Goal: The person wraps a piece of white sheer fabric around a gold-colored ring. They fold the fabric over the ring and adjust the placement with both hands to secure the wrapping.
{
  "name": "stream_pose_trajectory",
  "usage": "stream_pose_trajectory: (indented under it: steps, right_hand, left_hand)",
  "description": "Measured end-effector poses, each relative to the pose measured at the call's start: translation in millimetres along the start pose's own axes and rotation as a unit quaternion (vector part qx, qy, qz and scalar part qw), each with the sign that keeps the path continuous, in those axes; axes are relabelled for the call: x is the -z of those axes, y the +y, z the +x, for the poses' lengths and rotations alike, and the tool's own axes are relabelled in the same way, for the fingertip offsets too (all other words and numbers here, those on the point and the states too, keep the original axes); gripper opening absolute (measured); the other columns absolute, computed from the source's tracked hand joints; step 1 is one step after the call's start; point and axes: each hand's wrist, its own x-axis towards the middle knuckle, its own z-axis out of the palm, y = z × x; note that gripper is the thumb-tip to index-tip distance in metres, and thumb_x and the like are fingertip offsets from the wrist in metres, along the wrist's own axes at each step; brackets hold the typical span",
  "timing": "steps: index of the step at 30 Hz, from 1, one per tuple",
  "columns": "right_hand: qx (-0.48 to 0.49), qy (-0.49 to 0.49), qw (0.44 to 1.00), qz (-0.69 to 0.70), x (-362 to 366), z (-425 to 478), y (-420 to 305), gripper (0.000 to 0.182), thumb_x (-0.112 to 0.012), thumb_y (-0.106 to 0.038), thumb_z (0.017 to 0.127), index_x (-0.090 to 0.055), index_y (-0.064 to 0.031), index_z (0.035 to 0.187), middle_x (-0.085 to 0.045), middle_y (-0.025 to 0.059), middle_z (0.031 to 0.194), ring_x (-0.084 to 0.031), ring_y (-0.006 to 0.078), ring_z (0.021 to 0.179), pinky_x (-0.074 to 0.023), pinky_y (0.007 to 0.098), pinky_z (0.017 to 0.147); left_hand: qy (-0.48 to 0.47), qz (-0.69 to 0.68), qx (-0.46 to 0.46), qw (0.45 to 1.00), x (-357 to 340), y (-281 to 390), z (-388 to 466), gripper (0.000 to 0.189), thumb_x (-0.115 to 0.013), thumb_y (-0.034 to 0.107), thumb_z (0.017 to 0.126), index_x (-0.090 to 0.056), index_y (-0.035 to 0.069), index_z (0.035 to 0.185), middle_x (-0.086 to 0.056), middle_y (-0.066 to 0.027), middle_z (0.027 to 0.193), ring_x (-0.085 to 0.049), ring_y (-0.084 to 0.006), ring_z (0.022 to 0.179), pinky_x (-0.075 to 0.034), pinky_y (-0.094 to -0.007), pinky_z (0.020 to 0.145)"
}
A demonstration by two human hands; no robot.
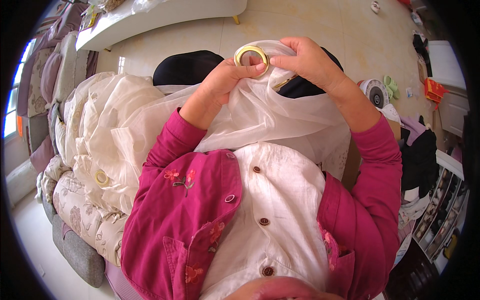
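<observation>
A gold curtain eyelet ring [243, 51] sits at the edge of a sheer white curtain [255, 108] above my lap. My left hand [221, 79] grips the ring, its thumb over the lower rim and a finger showing through the opening. Just to the right, my right hand [309, 62] pinches the sheer fabric, thumb tip close to the ring's side. Below that hand, part of a second gold ring [287, 81] shows among the folds. The curtain drapes over my dark-clothed knees and spreads left, where another eyelet ring [101, 177] lies in the heap.
Patterned sofa cushions [73, 198] are under the fabric on the left. A white low table [168, 15] stands ahead. To the right are a round dial scale [375, 93], green slippers [391, 87], a red bag [435, 91], dark cloth [420, 161] and a shoe rack [437, 210].
</observation>
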Motion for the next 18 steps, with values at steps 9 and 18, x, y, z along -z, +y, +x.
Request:
stream_pose_trajectory:
  steps: [9, 18]
  right_hand:
    - [0.020, -0.026, 0.995, 0.091, 13.1, 4.4, 1.3, 0.026, -0.072, -0.021, 0.089, -0.069, 0.0027, 0.097, -0.066, 0.0022, 0.082, -0.061, 0.0084, 0.077, -0.0490, 0.0244, 0.069]
    - [0.002, -0.048, 0.995, 0.089, 10.6, -1.0, -2.2, 0.023, -0.073, -0.022, 0.089, -0.069, -0.0011, 0.096, -0.065, -0.0004, 0.081, -0.059, 0.0053, 0.073, -0.0467, 0.0212, 0.064]
  left_hand:
    - [-0.016, 0.076, 0.003, 0.997, -9.1, -5.0, -8.4, 0.019, -0.075, 0.007, 0.088, -0.068, 0.003, 0.105, -0.069, -0.0025, 0.095, -0.065, -0.0132, 0.083, -0.054, -0.0277, 0.076]
    - [-0.018, 0.103, 0.009, 0.994, -4.3, -10.3, -5.5, 0.016, -0.075, 0.006, 0.088, -0.068, 0.003, 0.102, -0.068, -0.0011, 0.095, -0.065, -0.0126, 0.083, -0.053, -0.0274, 0.077]
